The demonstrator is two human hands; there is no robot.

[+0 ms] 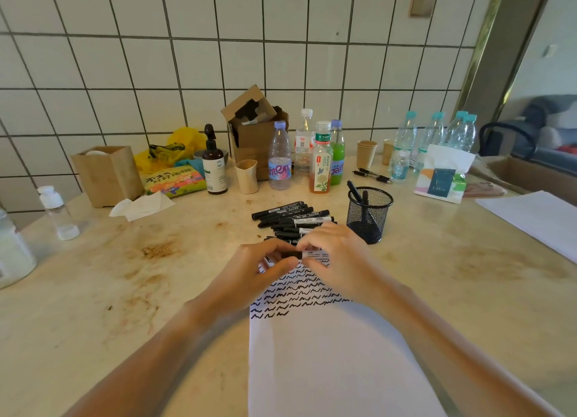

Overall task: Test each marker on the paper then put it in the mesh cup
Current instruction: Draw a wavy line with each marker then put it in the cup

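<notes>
Both hands meet over the scribbled white paper sheet [327,354], gripping one black marker with a white label [307,255] lying left to right: left hand [249,276] pinching the cap end, right hand [340,260] closed round the barrel. The black wire-mesh cup [368,217] stands at one o'clock, nearer the right hand.

Marker [307,255] ends hidden by both hands; cap prob. on, can't tell.

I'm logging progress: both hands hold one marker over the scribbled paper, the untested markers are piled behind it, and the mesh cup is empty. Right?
Not quite. The head view shows the mesh cup already holds a couple of markers. The rest stands: the left hand and right hand hold one marker over the scribbled paper, with the marker pile behind.
</notes>
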